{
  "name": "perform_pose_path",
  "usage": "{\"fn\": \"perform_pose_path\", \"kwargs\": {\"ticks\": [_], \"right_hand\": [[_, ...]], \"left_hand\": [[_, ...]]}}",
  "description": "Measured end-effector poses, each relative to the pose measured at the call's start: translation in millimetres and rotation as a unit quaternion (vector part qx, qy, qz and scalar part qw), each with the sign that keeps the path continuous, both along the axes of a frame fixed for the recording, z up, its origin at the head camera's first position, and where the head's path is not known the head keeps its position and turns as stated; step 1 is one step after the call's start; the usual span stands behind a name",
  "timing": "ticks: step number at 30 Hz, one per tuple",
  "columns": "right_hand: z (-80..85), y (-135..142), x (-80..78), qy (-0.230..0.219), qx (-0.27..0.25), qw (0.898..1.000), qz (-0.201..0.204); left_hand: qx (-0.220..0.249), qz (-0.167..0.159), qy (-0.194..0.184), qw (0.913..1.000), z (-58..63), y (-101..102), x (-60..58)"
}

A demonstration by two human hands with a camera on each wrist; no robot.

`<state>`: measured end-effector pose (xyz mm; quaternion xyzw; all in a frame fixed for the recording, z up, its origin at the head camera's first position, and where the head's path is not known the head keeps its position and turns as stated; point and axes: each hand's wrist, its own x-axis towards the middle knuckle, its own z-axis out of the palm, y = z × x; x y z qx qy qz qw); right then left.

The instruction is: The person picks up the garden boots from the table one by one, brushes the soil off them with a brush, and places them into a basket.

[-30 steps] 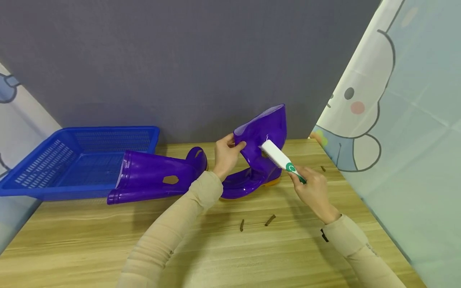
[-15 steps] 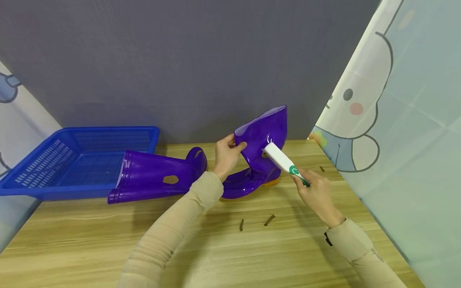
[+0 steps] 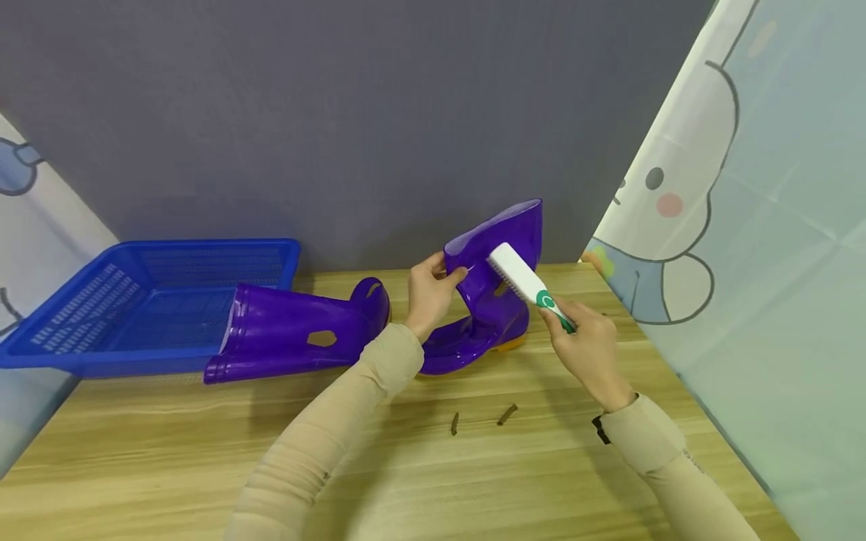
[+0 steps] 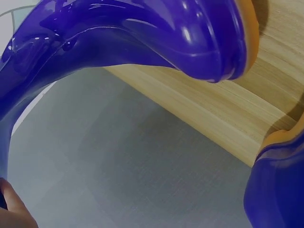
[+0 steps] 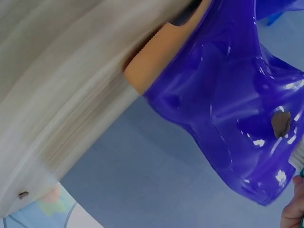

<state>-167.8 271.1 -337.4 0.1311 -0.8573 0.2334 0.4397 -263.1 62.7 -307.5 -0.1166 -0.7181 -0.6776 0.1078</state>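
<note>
A shiny purple rubber boot (image 3: 483, 304) with an orange sole rests on the table, its shaft bent and gaping at the top. My left hand (image 3: 431, 294) pinches the rim of that shaft between thumb and fingers. My right hand (image 3: 588, 349) grips the green handle of a white brush (image 3: 517, 272), whose bristles lie against the shaft. Beside the bristles, a brownish patch (image 5: 281, 123) marks the purple surface in the right wrist view. The matching boot (image 3: 284, 330) lies on its side to the left, with a tan patch (image 3: 321, 338) on its shaft.
A blue plastic basket (image 3: 169, 297) stands at the back left, behind the lying boot's shaft. Two small brown sticks (image 3: 507, 415) lie on the wooden table (image 3: 473, 488) in front of the held boot. A grey panel (image 3: 352, 135) rises behind the table.
The brush first slid a little down and right along the shaft, then came back up and left. My left hand and the boot's rim have shifted slightly to the right.
</note>
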Motion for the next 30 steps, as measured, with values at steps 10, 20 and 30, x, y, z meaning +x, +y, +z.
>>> {"fn": "perform_pose_path", "kwargs": {"ticks": [10,20,30], "right_hand": [[-20.7,4,-12.9,0.029,0.006,1.0,0.007],[-28.6,13,-6.8,0.024,0.036,0.999,0.004],[-28.4,18,-3.9,0.015,0.049,0.999,-0.01]], "left_hand": [[-0.001,0.001,0.001,1.0,-1.4,-2,-2.3],[-0.012,0.009,0.008,0.9999,2.9,-6,-4.5],[-0.02,0.013,0.011,0.9996,3.8,-7,-6.4]]}}
